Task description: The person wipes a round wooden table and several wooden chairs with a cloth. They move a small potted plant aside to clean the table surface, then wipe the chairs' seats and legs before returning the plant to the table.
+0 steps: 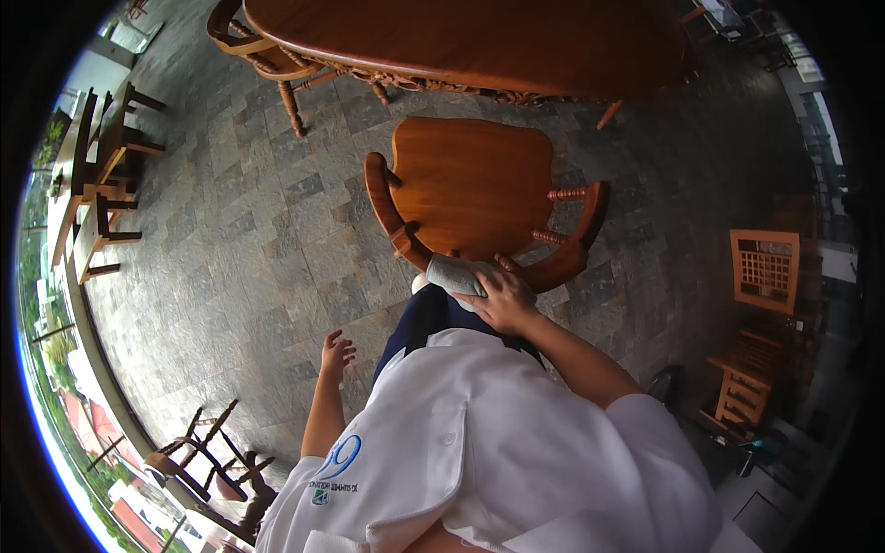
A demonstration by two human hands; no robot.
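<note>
Right in front of my body stands a wooden armchair [477, 183] with a broad, smooth seat and turned spindles under its curved arms. My right hand [508, 297] presses a folded grey cloth [456, 275] against the middle of the chair's curved back rail [560, 266]. The cloth covers part of the rail there. Beside my left thigh hangs my left hand [338, 352], holding nothing, its fingers loosely apart and away from the chair.
Beyond the chair is a large polished wooden table [442, 41] with a carved apron, and another armchair [276, 59] at its left. Wooden benches [104, 173] line the left side. An upturned chair [214, 456] lies lower left; a lattice-backed wooden chair [764, 269] stands right. Stone tiles [276, 228] cover the floor.
</note>
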